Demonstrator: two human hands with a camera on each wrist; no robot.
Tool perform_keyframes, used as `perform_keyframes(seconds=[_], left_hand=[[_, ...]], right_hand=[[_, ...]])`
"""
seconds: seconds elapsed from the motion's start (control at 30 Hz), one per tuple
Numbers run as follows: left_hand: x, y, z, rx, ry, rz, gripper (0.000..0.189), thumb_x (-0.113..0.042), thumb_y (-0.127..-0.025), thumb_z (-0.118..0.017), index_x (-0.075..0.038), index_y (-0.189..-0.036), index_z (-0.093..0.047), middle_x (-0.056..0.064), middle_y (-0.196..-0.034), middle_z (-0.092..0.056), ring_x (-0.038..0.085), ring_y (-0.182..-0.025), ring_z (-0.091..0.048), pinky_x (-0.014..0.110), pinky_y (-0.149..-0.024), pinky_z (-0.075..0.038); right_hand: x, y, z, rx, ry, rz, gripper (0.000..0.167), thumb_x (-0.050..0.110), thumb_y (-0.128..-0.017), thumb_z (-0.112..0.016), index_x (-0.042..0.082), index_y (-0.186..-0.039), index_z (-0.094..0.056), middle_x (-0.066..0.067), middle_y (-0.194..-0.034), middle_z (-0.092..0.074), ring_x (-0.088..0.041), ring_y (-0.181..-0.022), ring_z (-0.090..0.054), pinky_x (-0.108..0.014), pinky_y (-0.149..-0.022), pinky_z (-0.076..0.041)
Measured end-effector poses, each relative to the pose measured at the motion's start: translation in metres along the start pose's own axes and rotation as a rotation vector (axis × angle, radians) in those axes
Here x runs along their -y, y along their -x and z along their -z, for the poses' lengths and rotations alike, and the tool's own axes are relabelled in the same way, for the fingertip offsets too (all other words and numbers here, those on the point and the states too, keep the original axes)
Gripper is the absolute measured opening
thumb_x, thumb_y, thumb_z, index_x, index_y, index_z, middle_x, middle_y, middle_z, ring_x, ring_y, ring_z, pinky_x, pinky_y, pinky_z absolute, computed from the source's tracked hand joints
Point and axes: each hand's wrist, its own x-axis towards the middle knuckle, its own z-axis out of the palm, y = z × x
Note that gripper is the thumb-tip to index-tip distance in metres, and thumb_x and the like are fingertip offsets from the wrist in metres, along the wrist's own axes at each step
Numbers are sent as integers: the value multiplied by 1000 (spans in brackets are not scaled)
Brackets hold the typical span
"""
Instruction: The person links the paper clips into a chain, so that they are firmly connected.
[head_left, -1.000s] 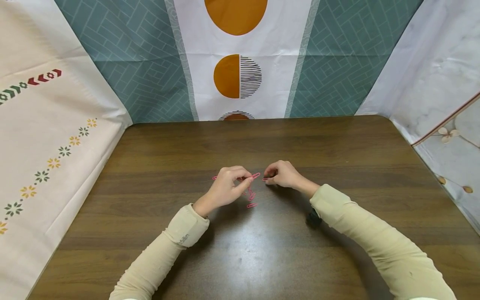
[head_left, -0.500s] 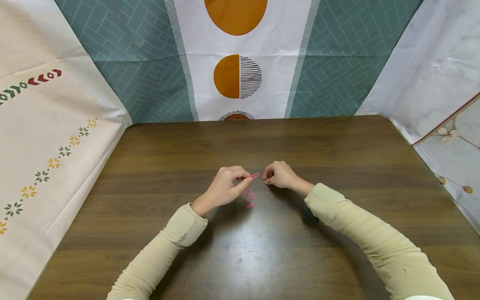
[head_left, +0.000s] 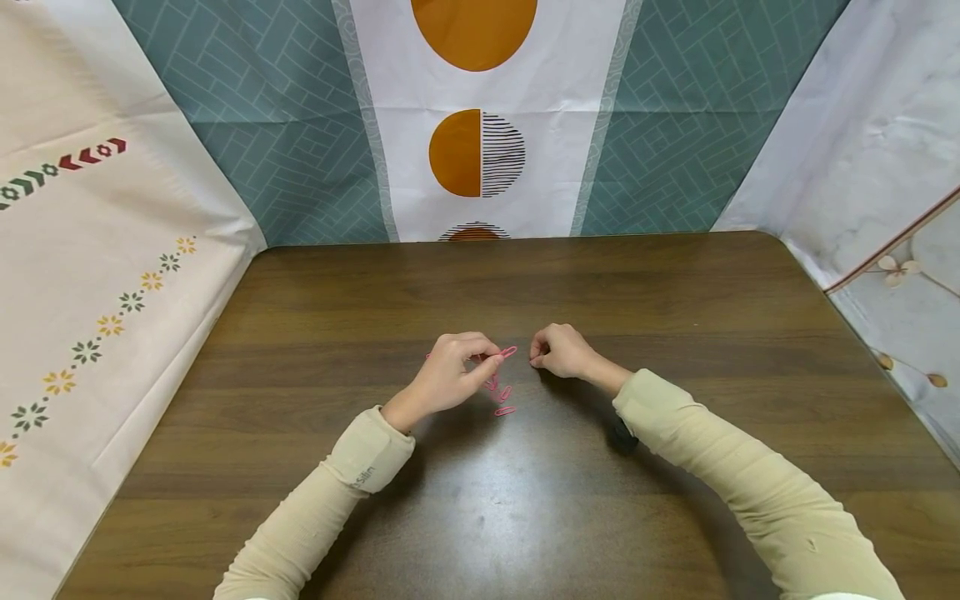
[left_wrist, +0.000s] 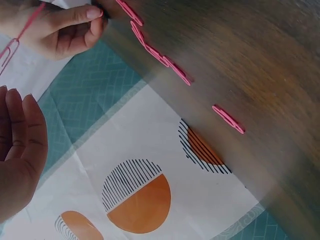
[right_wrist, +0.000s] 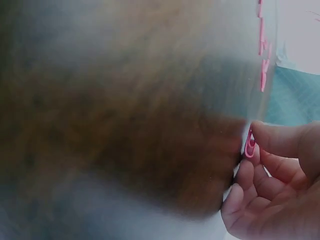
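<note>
In the head view my left hand (head_left: pixel 446 372) is raised over the table, pinching a pink paper clip (head_left: pixel 509 351) between thumb and index finger. A second linked clip seems to join this one in the left wrist view, where pink wire (left_wrist: pixel 10 52) shows beside the fingers. My right hand (head_left: pixel 567 350) is low at the tabletop, just right of the left. Between its thumb and fingers it pinches another pink paper clip (right_wrist: pixel 249 147), hidden in the head view. The clips in the two hands are apart.
Several pink paper clips lie on the brown wooden table (head_left: pixel 480 517). One clip (head_left: pixel 504 411) is in front of the left hand, and another clip (left_wrist: pixel 229 119) lies apart from a row of clips (left_wrist: pixel 155 54). Patterned cloths (head_left: pixel 300 167) hang around the table.
My right hand has shifted slightly down, and the clip at its fingertips has turned out of the head view. The left hand has drifted a little left, still pinching its clip.
</note>
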Motion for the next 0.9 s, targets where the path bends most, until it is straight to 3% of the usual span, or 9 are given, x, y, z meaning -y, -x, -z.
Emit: perform_keyframes(seconds=[0.17, 0.33, 0.6, 0.9], left_hand=[[2, 0, -1, -5, -1, 9, 9, 1, -82, -60, -1, -76, -66, 1, -70, -59, 8, -64, -55, 19, -63, -48], [3, 1, 0, -4, -4, 19, 9, 0, -82, -60, -1, -75, -66, 1, -70, -60, 9, -64, -54, 21, -62, -48], [3, 1, -1, -1, -12, 24, 9, 1, -81, -59, -1, -75, -65, 1, -70, -60, 9, -63, -55, 20, -62, -48], [3, 0, -2, 9, -9, 29, 9, 1, -81, -60, -1, -75, -66, 1, -70, -61, 8, -63, -54, 21, -62, -48]], right_hand=[[-4, 2, 2, 25, -114, -32, 2, 1, -81, -64, 1, -81, -65, -3, -72, -61, -13, -63, -50, -27, -60, -40], [-3, 7, 8, 49, -199, -43, 15, 1, -86, -59, -1, -98, -67, -10, -90, -66, -18, -76, -58, -30, -63, -45], [-1, 10, 17, 29, -354, -73, 13, 2, -85, -60, -6, -93, -66, -9, -73, -65, -20, -69, -58, -30, -62, -46], [3, 17, 24, 8, -397, -70, 13, 3, -83, -63, -7, -90, -66, -5, -71, -65, -20, -68, -59, -30, -62, -46]])
